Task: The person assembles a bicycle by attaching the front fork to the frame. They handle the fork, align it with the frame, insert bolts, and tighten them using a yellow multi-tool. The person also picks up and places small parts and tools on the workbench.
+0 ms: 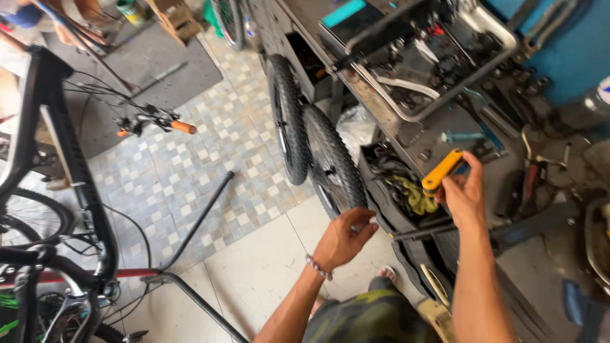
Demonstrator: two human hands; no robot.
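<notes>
Orange folding tool (443,170) in the right hand's (465,195) clenched grip over the workbench (508,254); left hand (343,238) loosely curled, empty.

I stand in a bicycle repair workshop: mounted bike (57,209) at left, spare wheels (311,146) centre, tool-strewn bench (445,121) upper right.

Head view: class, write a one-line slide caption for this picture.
Right hand holds an orange folding multi-tool over a cluttered workbench; left hand hovers empty near leaning bicycle wheels.
</notes>
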